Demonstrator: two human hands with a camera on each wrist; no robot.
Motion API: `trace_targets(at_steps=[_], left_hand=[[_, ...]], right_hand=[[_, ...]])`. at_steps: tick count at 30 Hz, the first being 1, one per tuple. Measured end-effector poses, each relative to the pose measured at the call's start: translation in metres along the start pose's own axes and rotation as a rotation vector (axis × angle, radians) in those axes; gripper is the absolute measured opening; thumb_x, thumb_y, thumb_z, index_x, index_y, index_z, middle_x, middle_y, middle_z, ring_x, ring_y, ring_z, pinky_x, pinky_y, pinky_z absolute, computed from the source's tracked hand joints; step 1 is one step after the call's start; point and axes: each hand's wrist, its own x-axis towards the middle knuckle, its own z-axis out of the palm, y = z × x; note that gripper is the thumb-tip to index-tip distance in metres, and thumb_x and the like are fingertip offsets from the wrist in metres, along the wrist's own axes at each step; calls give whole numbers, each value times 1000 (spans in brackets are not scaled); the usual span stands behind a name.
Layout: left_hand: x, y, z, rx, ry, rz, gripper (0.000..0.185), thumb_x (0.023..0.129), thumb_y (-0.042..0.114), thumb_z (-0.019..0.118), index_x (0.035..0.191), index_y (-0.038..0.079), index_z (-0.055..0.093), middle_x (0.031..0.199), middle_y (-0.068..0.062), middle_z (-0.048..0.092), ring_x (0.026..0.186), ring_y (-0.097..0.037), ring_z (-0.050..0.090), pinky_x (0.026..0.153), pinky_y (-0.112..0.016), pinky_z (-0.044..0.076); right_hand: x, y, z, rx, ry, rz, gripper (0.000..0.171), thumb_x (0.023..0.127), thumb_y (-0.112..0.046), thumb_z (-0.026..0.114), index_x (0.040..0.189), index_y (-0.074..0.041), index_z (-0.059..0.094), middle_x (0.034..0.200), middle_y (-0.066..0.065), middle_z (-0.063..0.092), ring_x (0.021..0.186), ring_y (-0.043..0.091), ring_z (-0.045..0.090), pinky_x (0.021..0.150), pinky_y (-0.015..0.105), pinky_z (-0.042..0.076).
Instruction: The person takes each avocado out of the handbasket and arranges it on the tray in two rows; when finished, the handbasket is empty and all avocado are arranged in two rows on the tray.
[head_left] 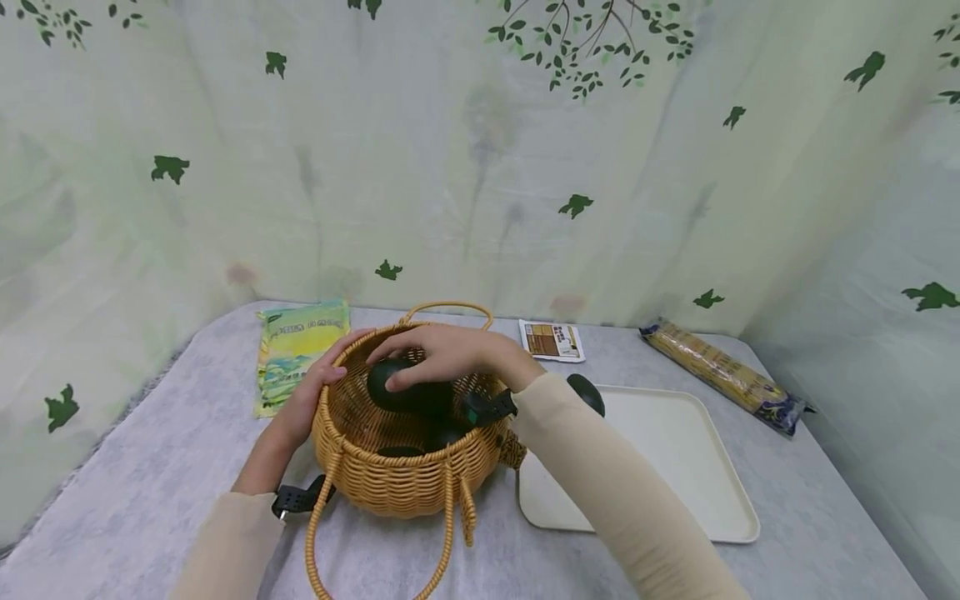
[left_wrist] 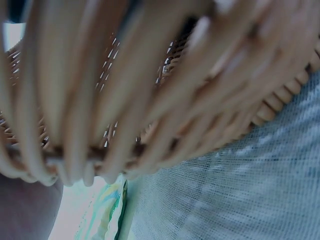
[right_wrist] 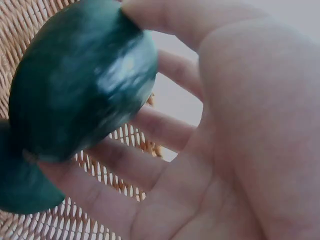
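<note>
A round, ribbed wicker basket (head_left: 397, 490) has a smooth, off-white rectangular tray (head_left: 675, 467) at its three o'clock. At its ten o'clock, the left hand (head_left: 313, 387) grips the woven edge; the right hand (head_left: 453, 354) grasps a glossy, dark-green oval fruit (head_left: 386, 398) within the basket's mouth.

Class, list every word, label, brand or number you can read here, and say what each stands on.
Nothing reads clearly enough to quote.
Yellow-green packet: lettering near its top, too blurred.
White-and-brown packet: print too small.
Long golden packet: lettering along it, too blurred.
</note>
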Motion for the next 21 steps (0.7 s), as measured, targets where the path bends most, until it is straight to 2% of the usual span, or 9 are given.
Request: trace_targets(at_steps=[13,18,21], left_hand=[[-2,0,1,-22,0,0,60,104,26,26,163,18,26,156,-9,36,133,-14,49,101,-30,50],[-2,1,1,-27,-4,3,60,104,26,26,163,17,26,156,-8,36,133,-14,49,101,-31,50],[-1,2,1,-18,6,-4,59,105,27,27,163,18,27,156,-8,36,134,-19,48,101,-32,50]], right_hand=[[-22,1,2,62,71,-51,45,104,-41,57,147,-25,59,153,-5,50,140,13,46,113,35,41],[-30,4,3,145,84,-80,44,105,-42,56,147,-29,58,153,-12,49,143,6,42,116,33,37],[-35,5,3,209,92,-75,44,105,-42,57,147,-30,59,153,-14,48,141,5,42,114,33,39]])
